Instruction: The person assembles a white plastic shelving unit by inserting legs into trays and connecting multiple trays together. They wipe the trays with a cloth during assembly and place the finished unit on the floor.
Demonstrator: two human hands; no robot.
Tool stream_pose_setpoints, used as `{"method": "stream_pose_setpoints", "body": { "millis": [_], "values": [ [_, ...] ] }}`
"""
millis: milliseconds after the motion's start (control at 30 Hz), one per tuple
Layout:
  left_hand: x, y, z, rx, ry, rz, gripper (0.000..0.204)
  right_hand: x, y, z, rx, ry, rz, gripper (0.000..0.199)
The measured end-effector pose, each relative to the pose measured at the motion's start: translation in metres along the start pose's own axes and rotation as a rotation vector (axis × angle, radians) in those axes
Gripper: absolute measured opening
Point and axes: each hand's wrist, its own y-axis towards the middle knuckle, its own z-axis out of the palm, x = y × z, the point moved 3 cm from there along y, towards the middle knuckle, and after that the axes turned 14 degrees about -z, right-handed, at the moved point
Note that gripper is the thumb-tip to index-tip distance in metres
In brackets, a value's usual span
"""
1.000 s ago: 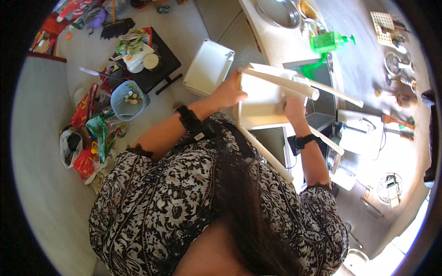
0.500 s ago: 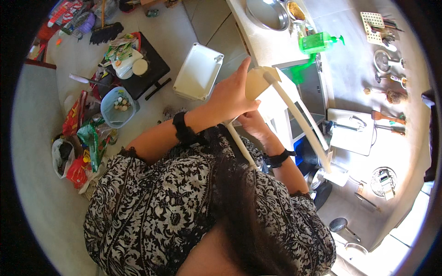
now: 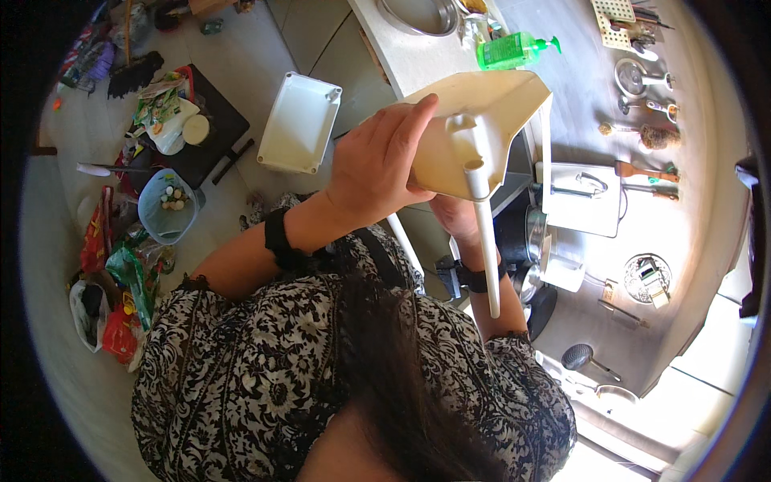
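Observation:
Both my hands hold a cream plastic shelf piece with pole legs, raised in front of my body. My left hand grips its left edge, the thumb side against the panel. My right hand is lower, under the near edge; most of its fingers are hidden behind the panel. A pale leg hangs from a socket at the near corner, and others show beyond the panel and by my lap. A matching white rectangular tray lies on the floor ahead, left of the piece.
At left stand a light-blue bin and a black stool bearing packets and a jar. Bags lie along the left side. Ahead, a counter holds a metal pan and a green pump bottle. Utensils hang on the right wall.
The shelf piece has been tilted and turned, so its broad face and near corner socket now show. My view has shifted right, and the surroundings appear farther left.

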Motion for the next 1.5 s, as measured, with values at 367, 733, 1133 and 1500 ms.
{"method": "stream_pose_setpoints", "body": {
  "millis": [367, 733, 1133, 1500],
  "values": [
    [0.001, -0.011, -0.013, 0.014, 0.023, 0.005, 0.085, 0.02, -0.011, 0.019, 0.144, -0.065, 0.146, 0.047],
    [0.041, -0.055, 0.006, 0.309, -0.119, -0.426, 0.079, 0.017, -0.005, 0.063, -0.098, -0.106, 0.242, 0.046],
    [0.079, -0.078, 0.03, 0.601, -0.321, -0.558, 0.106, -0.011, 0.009, 0.064, 0.392, -0.744, 0.098, 0.027],
    [0.099, -0.078, 0.044, 0.688, -0.461, -0.538, 0.123, -0.021, 0.023, 0.064, 0.467, -0.808, 0.09, 0.032]
  ]
}}
